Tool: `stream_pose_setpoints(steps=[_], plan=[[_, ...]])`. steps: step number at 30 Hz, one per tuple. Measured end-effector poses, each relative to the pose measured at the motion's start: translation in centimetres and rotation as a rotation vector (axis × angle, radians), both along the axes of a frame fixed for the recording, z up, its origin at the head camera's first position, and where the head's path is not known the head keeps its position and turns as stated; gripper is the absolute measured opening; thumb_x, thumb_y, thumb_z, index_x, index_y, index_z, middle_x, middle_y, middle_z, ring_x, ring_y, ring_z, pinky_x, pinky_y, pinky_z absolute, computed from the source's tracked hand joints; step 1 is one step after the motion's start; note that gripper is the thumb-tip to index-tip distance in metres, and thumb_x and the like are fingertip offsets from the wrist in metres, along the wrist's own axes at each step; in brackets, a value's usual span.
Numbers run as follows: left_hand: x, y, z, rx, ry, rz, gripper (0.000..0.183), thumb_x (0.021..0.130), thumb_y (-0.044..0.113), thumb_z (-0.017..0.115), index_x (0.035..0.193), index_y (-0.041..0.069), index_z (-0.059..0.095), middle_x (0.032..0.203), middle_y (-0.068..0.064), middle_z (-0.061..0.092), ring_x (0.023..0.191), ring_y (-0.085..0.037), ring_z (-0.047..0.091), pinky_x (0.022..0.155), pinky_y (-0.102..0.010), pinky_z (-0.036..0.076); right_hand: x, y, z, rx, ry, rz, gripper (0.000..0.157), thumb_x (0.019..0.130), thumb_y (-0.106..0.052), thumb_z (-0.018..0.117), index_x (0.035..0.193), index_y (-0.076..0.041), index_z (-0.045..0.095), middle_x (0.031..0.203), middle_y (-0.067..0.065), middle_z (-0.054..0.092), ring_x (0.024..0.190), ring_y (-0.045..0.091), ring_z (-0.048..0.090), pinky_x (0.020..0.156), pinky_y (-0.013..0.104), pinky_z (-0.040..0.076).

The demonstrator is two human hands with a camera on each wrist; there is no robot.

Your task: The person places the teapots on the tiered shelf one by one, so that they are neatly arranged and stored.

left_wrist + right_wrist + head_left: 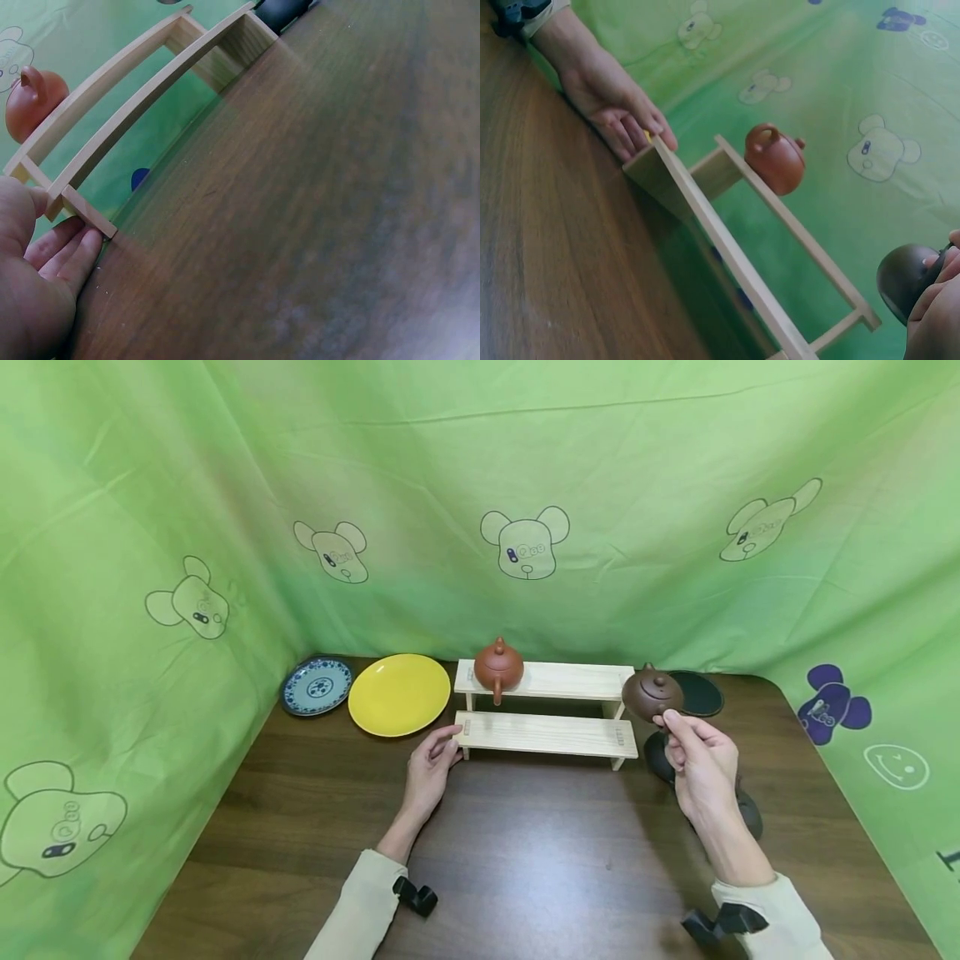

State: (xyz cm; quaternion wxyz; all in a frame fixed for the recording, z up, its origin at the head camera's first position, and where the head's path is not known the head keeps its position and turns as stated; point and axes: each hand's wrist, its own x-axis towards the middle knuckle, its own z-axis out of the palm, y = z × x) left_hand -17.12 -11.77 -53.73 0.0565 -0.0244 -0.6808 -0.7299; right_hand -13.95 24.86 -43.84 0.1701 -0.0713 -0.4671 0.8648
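Observation:
My right hand [701, 760] pinches the handle of a dark brown teapot [651, 693], which is held up beside the right end of a two-step wooden stand [551, 732]. In the right wrist view that teapot [906, 279] shows only in part, with fingers across its handle. At the stand's lower left corner, my left hand [429, 772] grips the end; in the left wrist view its thumb lies by the board and its fingers [71, 255] by the leg. A reddish-brown teapot [498, 667] sits on the left of the upper step, handle toward me.
A yellow plate [399, 695] and a blue patterned plate [317, 687] lie left of the stand. A dark round plate [697, 693] lies at the back right. Dark rounded objects [750, 816], partly hidden, stand beneath my right hand. Green cloth [420, 527] hangs behind the table.

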Motion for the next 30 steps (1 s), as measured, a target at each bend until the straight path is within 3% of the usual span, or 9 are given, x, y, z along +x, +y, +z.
stream_pose_setpoints(steps=[17,23,30], plan=[[-0.2,-0.1,-0.2,-0.009,-0.006,-0.002,0.029,0.112,-0.003,0.062,0.139,-0.008,0.069,0.141,-0.028,0.070,0.122,-0.017,0.071,0.103,-0.029,0.066,-1.9,-2.3,-0.3,0.099,-0.072,0.022,0.036,0.106,0.005,0.070,0.073,-0.008,0.079,0.073,0.000,0.076,0.048,-0.001,0.046,0.050,0.019,0.014],[0.0,-0.1,-0.2,-0.013,-0.001,-0.004,0.028,0.112,-0.003,0.061,0.139,-0.009,0.069,0.141,-0.029,0.070,0.123,-0.021,0.071,0.103,-0.030,0.066,-2.5,-2.9,-0.5,0.087,-0.069,0.015,0.037,0.106,0.005,0.070,0.072,-0.007,0.078,0.072,0.001,0.075,0.049,0.000,0.044,0.051,0.022,0.012],[-0.1,-0.1,-0.2,-0.009,-0.002,-0.001,0.028,0.112,-0.004,0.062,0.138,-0.010,0.069,0.141,-0.029,0.070,0.120,-0.015,0.071,0.104,-0.030,0.066,-3.2,-3.4,-0.6,0.046,-0.081,0.003,0.036,0.106,0.003,0.071,0.071,-0.005,0.074,0.071,0.001,0.075,0.050,-0.001,0.046,0.045,0.011,0.025]])
